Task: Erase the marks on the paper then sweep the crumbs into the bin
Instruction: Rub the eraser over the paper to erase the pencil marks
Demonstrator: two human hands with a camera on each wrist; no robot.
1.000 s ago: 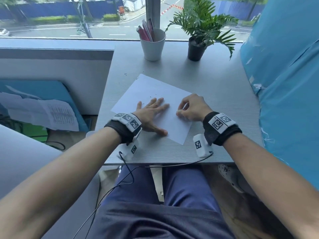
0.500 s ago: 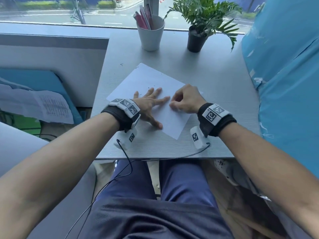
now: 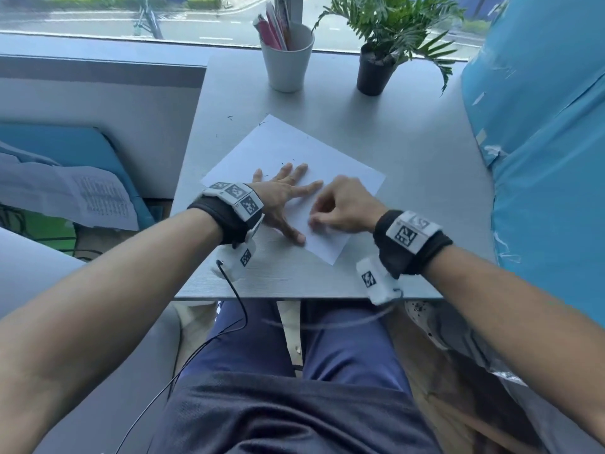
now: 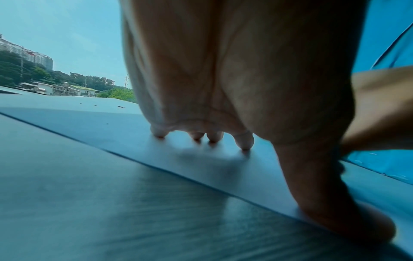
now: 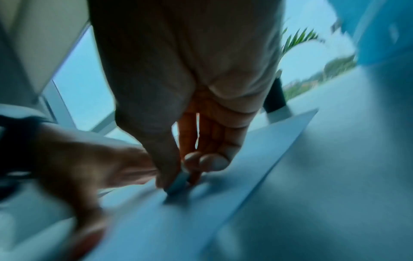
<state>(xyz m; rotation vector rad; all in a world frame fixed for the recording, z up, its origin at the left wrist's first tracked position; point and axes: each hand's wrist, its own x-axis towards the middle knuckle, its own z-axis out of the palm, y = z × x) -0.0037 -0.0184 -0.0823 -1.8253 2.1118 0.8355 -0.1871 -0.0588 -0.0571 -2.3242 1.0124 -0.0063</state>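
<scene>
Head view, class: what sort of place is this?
Probably an office or study desk by a street-facing window: a cup of pens, a potted plant and a paper sheet.

Pale grey wood-grain desk (image 3: 409,165); wide daylit window (image 3: 98,18) beyond the grip; bright blue plastic sheeting (image 3: 540,142) to its right

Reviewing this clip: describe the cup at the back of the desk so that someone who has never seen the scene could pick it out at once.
Start at the grey desk under the window and follow its far edge. There, left of the small black-potted green plant and beyond the white paper sheet, stands the plain white tapered cup. Unlike the plant pot, it is pale and holds pink and white pens.
</scene>
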